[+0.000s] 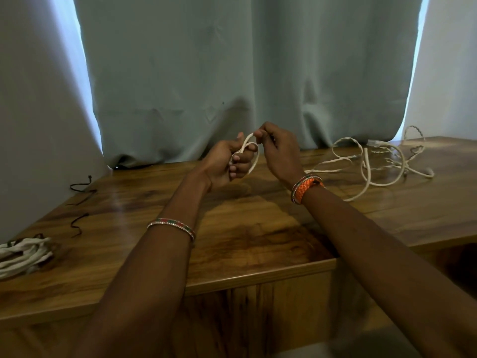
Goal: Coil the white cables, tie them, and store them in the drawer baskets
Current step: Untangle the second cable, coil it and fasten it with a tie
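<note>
A small loop of white cable is held up above the wooden table. My left hand grips the coil with curled fingers. My right hand pinches the cable's top strand just beside it. The cable trails to the right behind my right wrist into a loose tangle of white cables lying on the table. A coiled white cable bundle lies at the table's left edge.
Thin dark ties lie on the table at the left. A pale green curtain hangs right behind the table. The table's front edge runs below my forearms, with a dark gap at the lower right.
</note>
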A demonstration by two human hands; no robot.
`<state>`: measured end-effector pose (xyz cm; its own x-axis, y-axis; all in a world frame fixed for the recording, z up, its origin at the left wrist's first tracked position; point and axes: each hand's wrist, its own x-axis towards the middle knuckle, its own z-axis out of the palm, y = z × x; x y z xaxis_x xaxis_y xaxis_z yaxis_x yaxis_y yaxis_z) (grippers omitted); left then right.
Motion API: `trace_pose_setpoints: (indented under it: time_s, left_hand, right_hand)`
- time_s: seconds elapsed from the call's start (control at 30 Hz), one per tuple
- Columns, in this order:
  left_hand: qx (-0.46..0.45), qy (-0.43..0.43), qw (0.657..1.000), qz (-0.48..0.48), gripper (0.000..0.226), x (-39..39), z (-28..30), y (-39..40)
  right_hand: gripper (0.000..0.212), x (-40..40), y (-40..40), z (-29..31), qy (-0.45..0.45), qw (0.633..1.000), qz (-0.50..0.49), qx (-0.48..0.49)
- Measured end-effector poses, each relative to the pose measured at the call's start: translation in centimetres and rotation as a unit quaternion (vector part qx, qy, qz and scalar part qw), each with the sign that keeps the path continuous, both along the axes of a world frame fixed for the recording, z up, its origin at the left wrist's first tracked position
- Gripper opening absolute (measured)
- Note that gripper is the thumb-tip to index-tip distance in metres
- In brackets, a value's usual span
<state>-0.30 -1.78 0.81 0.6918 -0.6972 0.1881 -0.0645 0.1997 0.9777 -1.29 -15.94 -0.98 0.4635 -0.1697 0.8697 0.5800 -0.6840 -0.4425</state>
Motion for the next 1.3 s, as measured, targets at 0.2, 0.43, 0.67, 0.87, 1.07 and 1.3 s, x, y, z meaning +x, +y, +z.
trace_pose_setpoints:
  time_s: [0.2,0.43,0.67,0.87,1.07,1.3]
  left_hand:
    - [-0.081,-0.038,0.993,-0.075,0.029,-1.4,0.0,-1.0]
    - [-0.145,-0.028,0.989,0.018,0.030,-0.3,-0.1,-0.8]
    - [-0.147,-0.024,0.978,0.149,0.036,0.6,-0.4,0.0]
    - [-0.216,-0.005,0.952,0.218,0.036,2.1,-0.1,1.6]
    - [-0.223,-0.017,0.939,0.261,0.038,2.1,-0.1,1.3]
    - [-0.325,0.029,0.895,0.305,0.037,3.0,0.9,4.6]
  right_hand:
    - [0.022,1.5,-1.2,-1.0,0.025,0.999,-0.026,-0.010]
    - [0.037,1.2,0.9,-2.9,0.139,0.978,-0.025,-0.156]
    - [0.027,-0.8,4.1,-3.3,0.217,0.927,-0.100,-0.288]
    - [0.022,-4.0,6.1,-3.5,0.223,0.932,-0.066,-0.279]
    - [0.020,-6.5,6.5,-3.4,0.219,0.910,-0.059,-0.347]
    - [0.023,-11.0,4.5,-4.2,0.178,0.909,-0.029,-0.376]
